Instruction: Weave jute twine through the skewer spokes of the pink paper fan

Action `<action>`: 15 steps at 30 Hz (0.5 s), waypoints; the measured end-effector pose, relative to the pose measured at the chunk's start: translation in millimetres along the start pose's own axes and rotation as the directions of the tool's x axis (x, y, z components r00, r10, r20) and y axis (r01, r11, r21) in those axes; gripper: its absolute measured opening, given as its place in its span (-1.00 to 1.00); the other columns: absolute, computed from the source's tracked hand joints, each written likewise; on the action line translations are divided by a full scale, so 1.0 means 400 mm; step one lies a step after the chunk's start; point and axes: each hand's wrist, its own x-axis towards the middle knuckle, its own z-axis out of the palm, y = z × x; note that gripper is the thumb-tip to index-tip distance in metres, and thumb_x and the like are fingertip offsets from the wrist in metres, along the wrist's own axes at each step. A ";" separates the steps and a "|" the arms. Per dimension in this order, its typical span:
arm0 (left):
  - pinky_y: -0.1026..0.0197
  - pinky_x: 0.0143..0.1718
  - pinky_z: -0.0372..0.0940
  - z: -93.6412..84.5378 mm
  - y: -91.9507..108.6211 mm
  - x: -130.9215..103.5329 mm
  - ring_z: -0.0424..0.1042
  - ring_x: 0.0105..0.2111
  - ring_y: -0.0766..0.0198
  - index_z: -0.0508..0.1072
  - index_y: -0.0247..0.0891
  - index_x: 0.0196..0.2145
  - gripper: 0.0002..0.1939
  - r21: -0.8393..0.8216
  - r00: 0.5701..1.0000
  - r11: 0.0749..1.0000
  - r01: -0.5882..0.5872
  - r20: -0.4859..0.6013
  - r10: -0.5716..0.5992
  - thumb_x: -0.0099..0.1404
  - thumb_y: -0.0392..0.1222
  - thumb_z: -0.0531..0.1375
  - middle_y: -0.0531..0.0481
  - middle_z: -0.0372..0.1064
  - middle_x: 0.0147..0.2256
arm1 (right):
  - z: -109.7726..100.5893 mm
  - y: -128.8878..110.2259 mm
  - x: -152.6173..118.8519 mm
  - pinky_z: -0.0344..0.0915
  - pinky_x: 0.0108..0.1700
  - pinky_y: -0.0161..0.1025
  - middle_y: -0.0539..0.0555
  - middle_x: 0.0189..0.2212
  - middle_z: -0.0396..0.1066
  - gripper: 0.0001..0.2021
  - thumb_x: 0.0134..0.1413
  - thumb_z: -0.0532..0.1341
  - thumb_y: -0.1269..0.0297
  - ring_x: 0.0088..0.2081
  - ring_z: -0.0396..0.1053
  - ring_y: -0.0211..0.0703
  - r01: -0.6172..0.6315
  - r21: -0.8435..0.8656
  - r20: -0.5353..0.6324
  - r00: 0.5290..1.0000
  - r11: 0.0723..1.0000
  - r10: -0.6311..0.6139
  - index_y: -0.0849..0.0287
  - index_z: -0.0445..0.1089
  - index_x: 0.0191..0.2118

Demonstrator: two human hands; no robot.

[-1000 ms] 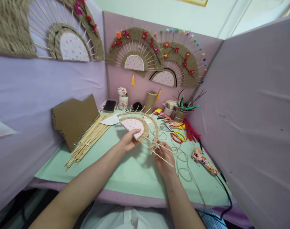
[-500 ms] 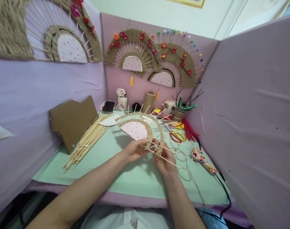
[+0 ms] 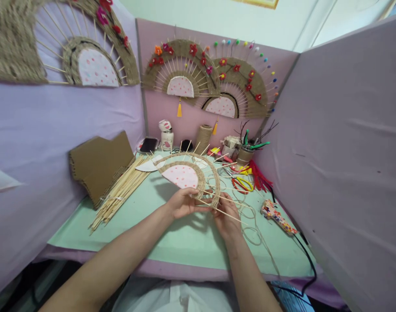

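Note:
A half-round fan (image 3: 181,175) of thin sticks and woven twine, with a pink-spotted white centre, is held tilted above the table. My left hand (image 3: 186,203) grips it at the lower edge of the centre, thumb on top and fingers underneath. At the fan's right end, my right hand (image 3: 227,216) is closed around the outer twine band and the stick ends; part of its grip is hidden. Loose twine (image 3: 251,234) trails over the table beside my right hand.
A bundle of sticks (image 3: 119,190) and cardboard (image 3: 100,162) lie left. Scissors (image 3: 242,184), red pipe cleaners (image 3: 260,177) and a patterned glue gun (image 3: 277,218) lie right. Behind stand a twine spool (image 3: 204,136) and a jar (image 3: 167,138). Finished fans (image 3: 181,54) hang on the partition.
The fan has shifted slightly left and turned a little in my hands. My right hand's fingers have moved along its outer band.

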 end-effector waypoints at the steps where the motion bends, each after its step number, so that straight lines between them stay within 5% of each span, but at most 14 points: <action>1: -0.11 -0.02 0.19 -0.002 -0.002 0.000 0.37 -0.07 -0.03 0.39 -0.54 -0.09 -0.62 -0.011 0.999 1.000 0.015 0.030 -0.015 0.15 -0.34 0.03 -0.31 0.42 -0.14 | -0.001 0.001 0.001 0.11 -0.62 -0.45 -0.07 -0.50 0.41 -0.79 -0.23 0.36 0.26 -0.59 0.26 -0.39 0.000 -0.013 -0.004 1.000 1.000 0.000 0.14 0.34 -0.43; 7: -0.19 -0.03 0.15 -0.012 -0.013 0.002 0.34 -0.03 -0.11 0.36 -0.47 -0.03 -0.57 -0.059 0.979 0.994 0.092 0.188 -0.079 0.16 -0.28 0.00 -0.31 0.39 -0.09 | -0.009 0.016 0.005 -0.01 -0.64 -0.45 -0.15 -0.68 0.22 -0.75 -0.23 0.35 0.17 -0.68 0.04 -0.44 0.068 -0.095 -0.051 0.996 0.993 -0.074 0.15 0.32 -0.44; 15: -0.20 -0.08 0.17 0.003 -0.002 -0.009 0.24 0.04 -0.22 0.35 -0.38 -0.01 -0.55 -0.089 0.957 0.989 0.121 0.277 -0.092 0.15 -0.26 -0.02 -0.29 0.32 0.00 | -0.027 -0.002 -0.002 0.10 -0.54 -0.36 -0.07 -0.59 0.28 -0.74 -0.18 0.32 0.12 -0.61 0.12 -0.37 0.140 -0.241 -0.039 0.987 0.960 -0.154 0.17 0.32 -0.43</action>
